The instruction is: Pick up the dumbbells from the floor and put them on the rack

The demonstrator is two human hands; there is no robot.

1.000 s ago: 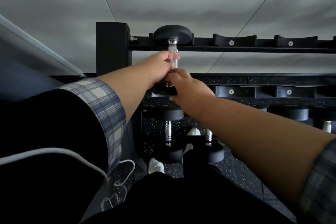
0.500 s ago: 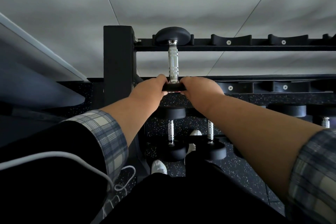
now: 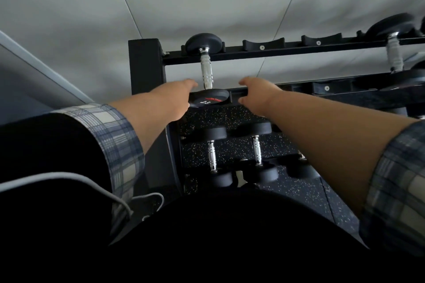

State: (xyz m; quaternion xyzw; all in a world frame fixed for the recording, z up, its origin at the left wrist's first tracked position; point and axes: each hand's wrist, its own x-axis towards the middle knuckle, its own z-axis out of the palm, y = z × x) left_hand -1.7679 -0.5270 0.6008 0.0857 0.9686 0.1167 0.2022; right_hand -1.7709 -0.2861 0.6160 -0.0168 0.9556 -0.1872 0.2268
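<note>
resting on the rack: a black round-headed dumbbell with a ribbed chrome handle (image 3: 206, 71) is being carried by the top tier of the black metal dumbbell rack (image 3: 145, 64), at its left end; the far head is being cradled in a saddle on the rear rail, the near head, marked with a small red and white label, is being cradled on the front rail.
left hand: the bare left hand (image 3: 171, 99) is being held just left of the near head, fingers loosely spread and nothing being gripped; whether the thumb is being pressed against the head's edge cannot be told.
right hand: the bare right hand (image 3: 259, 95) is being held just right of the same head, released, fingers slack and parted, apart from the dumbbell and over the front rail.
sleeves: both forearms are being shown bare, with blue and cream plaid cuffs (image 3: 115, 140) being worn rolled back.
floor: two more black dumbbells with chrome handles (image 3: 212, 156) are being left on the black speckled rubber floor (image 3: 305, 190) below the rack, side by side, near heads towards the person; a third black head is being partly hidden by the right forearm.
far right of rack: another black dumbbell (image 3: 394, 50) is being carried on the top tier, with empty saddles between it and the first.
cable: a grey cord (image 3: 69, 177) is being draped across the dark clothing at lower left.
</note>
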